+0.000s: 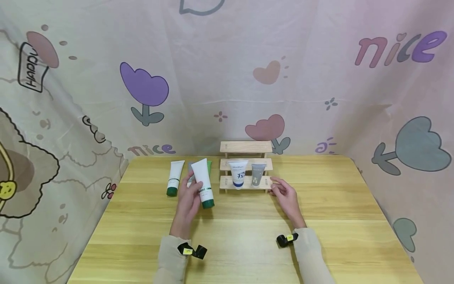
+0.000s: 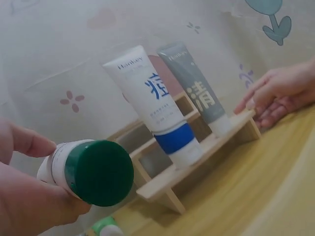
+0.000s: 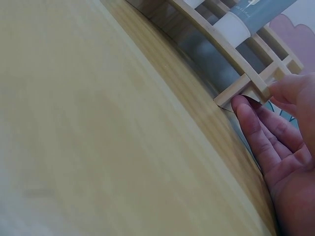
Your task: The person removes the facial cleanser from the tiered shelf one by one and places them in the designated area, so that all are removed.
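White tube (image 1: 202, 173) slanting, green cap (image 1: 208, 204) towards camera, left hand (image 1: 188, 198) gripping, right hand (image 1: 288, 198) pinching rack (image 1: 246, 147)

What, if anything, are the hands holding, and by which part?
Left hand: white green-capped tube, around its middle. Right hand: wooden rack, at the right end of its lowest step.

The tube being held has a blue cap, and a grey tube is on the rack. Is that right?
Not quite: the held tube has a green cap, not a blue one, as the left wrist view shows. You're right that the grey tube is on the rack.
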A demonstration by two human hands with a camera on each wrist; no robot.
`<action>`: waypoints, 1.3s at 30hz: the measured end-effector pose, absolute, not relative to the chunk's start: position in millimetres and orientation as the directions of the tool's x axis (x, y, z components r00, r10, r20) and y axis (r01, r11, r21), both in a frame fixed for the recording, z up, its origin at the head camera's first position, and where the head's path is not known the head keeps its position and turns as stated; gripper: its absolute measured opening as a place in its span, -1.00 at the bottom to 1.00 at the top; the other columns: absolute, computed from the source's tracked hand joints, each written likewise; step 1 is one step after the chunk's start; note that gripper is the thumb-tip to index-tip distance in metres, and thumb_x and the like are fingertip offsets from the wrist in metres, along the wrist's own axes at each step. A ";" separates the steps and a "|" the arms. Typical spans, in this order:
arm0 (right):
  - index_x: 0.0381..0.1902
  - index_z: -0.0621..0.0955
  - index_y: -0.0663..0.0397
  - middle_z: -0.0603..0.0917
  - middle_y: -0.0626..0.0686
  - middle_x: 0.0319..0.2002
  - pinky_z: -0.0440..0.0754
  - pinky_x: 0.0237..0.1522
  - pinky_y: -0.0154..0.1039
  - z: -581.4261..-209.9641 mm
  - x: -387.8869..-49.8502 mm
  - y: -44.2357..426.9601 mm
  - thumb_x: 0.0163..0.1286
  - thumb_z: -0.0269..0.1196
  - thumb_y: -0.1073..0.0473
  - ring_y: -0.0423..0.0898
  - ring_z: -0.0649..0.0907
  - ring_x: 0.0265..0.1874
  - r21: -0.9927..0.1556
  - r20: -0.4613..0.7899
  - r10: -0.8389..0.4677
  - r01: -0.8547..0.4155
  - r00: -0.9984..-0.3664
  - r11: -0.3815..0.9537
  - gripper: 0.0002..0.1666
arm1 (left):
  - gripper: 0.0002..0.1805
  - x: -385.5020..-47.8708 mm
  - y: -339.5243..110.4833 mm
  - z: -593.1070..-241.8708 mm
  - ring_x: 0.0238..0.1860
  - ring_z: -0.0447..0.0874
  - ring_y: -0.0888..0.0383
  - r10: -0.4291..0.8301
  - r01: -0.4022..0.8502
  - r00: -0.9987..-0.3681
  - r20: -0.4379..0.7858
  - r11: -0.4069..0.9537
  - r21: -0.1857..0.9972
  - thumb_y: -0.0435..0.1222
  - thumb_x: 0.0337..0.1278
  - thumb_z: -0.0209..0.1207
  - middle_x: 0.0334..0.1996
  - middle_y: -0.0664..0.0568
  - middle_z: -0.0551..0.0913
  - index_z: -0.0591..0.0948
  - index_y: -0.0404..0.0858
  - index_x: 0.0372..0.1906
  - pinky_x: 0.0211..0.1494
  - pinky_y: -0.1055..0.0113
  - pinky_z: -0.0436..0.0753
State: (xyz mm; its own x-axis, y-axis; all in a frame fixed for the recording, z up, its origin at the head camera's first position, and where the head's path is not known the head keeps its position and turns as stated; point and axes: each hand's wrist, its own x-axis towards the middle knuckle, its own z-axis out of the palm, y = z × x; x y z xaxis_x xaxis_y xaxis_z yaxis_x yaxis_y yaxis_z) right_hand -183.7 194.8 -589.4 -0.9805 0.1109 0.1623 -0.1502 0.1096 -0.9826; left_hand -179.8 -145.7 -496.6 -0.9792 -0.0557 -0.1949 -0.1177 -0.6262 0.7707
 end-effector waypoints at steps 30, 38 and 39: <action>0.22 0.63 0.21 0.75 0.32 -0.07 0.76 -0.13 -0.23 -588.3 -179.9 194.6 0.55 0.19 0.31 0.14 0.77 -0.17 -0.980 0.167 0.106 -0.153 -0.980 0.124 -0.66 | -0.30 -129.1 -141.6 -549.5 0.19 0.50 -0.14 -0.164 -0.210 -0.962 -0.219 -0.067 0.975 -0.59 0.34 0.13 0.32 -0.36 0.43 0.27 -0.27 0.53 0.11 0.27 0.57; 0.21 0.64 0.21 0.75 0.32 -0.08 0.76 -0.14 -0.23 -588.4 -181.3 194.0 0.54 0.19 0.33 0.11 0.78 -0.19 -0.983 0.152 0.115 -0.139 -0.982 0.117 -0.67 | -0.30 -124.6 -129.0 -545.7 0.25 0.47 -0.28 -0.190 -0.107 -0.980 -0.055 0.280 0.954 -0.65 0.28 0.09 0.33 -0.47 0.41 0.20 -0.54 0.51 0.32 -0.15 0.49; 0.21 0.64 0.20 0.75 0.32 -0.08 0.76 -0.14 -0.23 -588.4 -181.7 194.0 0.55 0.19 0.33 0.10 0.78 -0.19 -0.983 0.151 0.114 -0.137 -0.982 0.118 -0.67 | -0.30 -124.2 -128.0 -545.1 0.25 0.47 -0.30 -0.189 -0.090 -0.981 -0.029 0.320 0.943 -0.66 0.26 0.10 0.32 -0.49 0.41 0.20 -0.57 0.49 0.32 -0.19 0.48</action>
